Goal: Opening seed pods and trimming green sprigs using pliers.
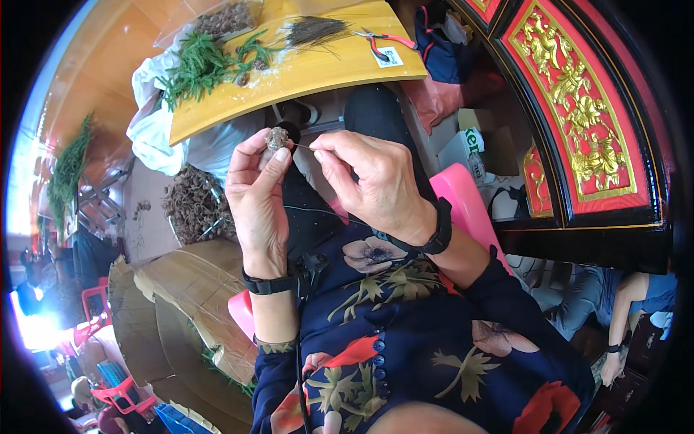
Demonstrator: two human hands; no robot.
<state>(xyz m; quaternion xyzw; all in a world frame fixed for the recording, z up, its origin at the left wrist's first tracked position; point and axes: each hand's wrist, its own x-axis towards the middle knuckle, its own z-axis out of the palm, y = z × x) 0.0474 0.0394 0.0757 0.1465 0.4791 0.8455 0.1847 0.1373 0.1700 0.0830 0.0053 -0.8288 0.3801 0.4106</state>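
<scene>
My left hand is closed around a small pale brown pine cone, pinched between thumb and fingers over my lap. A thin wire runs from the cone to the right. Its far end is pinched between the thumb and index finger of my right hand. Past my hands, the yellow table carries green artificial sprigs, a few small cones, a bundle of thin dark wires and red-handled cutting pliers.
A clear tray of cones stands at the table's far left. Many brown cones fill a container on the floor at left, near a large cardboard box. A pink plastic seat is beneath me. Red-and-gold carved panels stand right; another person's arm shows lower right.
</scene>
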